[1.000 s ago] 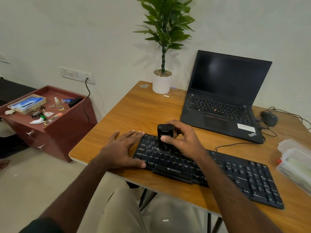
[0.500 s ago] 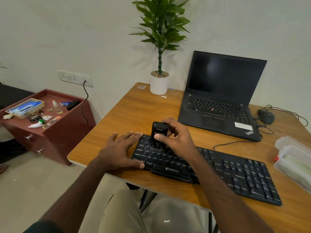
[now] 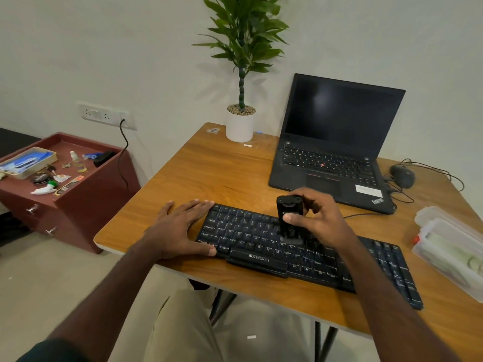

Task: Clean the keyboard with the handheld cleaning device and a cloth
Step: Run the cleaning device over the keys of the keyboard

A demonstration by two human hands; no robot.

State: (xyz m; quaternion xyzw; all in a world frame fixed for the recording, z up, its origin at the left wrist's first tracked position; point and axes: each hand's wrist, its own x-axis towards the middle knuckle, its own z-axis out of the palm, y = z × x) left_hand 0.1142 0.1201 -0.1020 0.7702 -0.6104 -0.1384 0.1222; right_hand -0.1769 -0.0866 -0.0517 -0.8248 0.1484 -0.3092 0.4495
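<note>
Wooden bench (image 3: 183, 178): my right hand (image 3: 317, 222) grips the cleaning device (image 3: 288, 218) upright on the keyboard (image 3: 251, 239) (left hand (image 3: 180, 228) flat, relaxed, at nine o'clock).

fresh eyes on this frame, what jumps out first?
The right hand gripping a small black cleaning device upright on the middle of the black keyboard, at the desk's near edge. The left hand lies flat at the keyboard's left end. Behind them stand an open laptop with a dark screen and a potted plant.
</note>
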